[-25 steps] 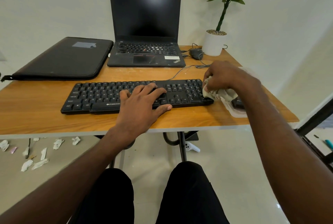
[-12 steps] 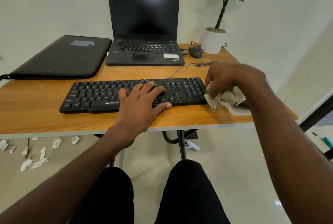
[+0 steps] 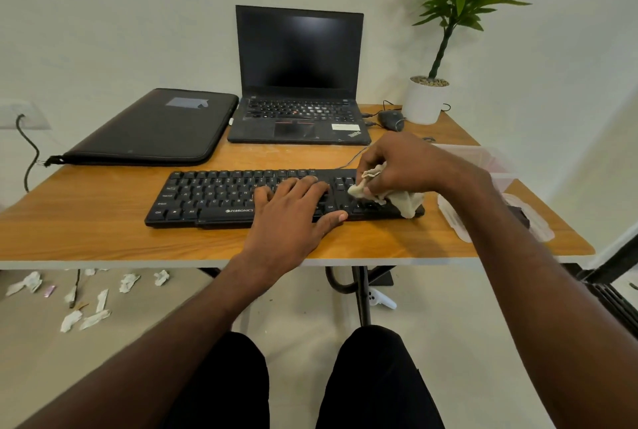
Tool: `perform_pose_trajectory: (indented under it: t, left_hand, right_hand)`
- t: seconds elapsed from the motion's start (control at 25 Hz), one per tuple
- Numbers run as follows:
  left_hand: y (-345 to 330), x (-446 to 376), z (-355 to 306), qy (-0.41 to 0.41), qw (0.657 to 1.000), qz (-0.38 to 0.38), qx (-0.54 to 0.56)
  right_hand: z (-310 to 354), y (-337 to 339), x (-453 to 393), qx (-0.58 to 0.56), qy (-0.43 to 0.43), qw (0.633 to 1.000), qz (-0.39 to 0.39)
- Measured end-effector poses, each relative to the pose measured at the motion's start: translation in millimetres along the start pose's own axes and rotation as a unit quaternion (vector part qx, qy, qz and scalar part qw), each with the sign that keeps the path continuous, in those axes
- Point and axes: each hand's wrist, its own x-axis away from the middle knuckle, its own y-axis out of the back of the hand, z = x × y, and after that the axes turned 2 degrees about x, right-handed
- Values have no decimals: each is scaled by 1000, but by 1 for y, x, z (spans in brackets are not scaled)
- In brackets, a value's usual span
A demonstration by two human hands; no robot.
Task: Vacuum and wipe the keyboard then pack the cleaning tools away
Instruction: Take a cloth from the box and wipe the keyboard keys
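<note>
Black and low, the keyboard (image 3: 241, 199) lies on the wooden tabletop (image 3: 86, 221) under both hands. Left hand (image 3: 293, 218) rests flat on its middle keys, fingers straight and relaxed, thumb along the front edge. Just right of it, the right hand (image 3: 397, 166) grips a crumpled beige cloth (image 3: 397, 197) pressed on the keyboard's right end. Beyond that hand sits a clear plastic container (image 3: 483, 159).

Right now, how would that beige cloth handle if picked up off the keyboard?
Probably floppy: the cloth is crumpled in folds and drapes over the keyboard edge. Likely light, since the right hand pinches it with fingers alone. It looks like soft fabric, so unlikely to slip or roll.
</note>
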Motion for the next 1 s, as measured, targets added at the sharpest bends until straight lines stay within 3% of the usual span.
perform_pose_trajectory:
  t: [0.12, 0.24, 0.36, 0.52, 0.6, 0.72, 0.84, 1.0]
  left_hand:
    - [10, 6, 7, 31, 996, -65, 47]
    - [34, 16, 50, 33, 992, -74, 95]
    - [70, 29, 123, 19, 994, -42, 102]
    - [102, 52, 194, 180, 962, 81, 189]
    - [100, 62, 209, 207, 942, 137, 225]
    - [89, 60, 219, 186, 954, 154, 177]
    - [88, 55, 222, 164, 956, 150, 189]
    - [83, 54, 224, 164, 963, 140, 163]
  right_hand:
    - [12, -8, -3, -65, 33, 995, -72]
    - [26, -23, -11, -108, 56, 986, -114]
    - [43, -40, -18, -150, 67, 977, -133]
    - [87, -59, -30, -262, 83, 956, -104]
    - [120, -63, -41, -318, 101, 942, -46]
    - [169, -67, -68, -284, 153, 946, 19]
    - [208, -75, -95, -261, 169, 950, 8]
    - [233, -87, -117, -110, 224, 968, -1]
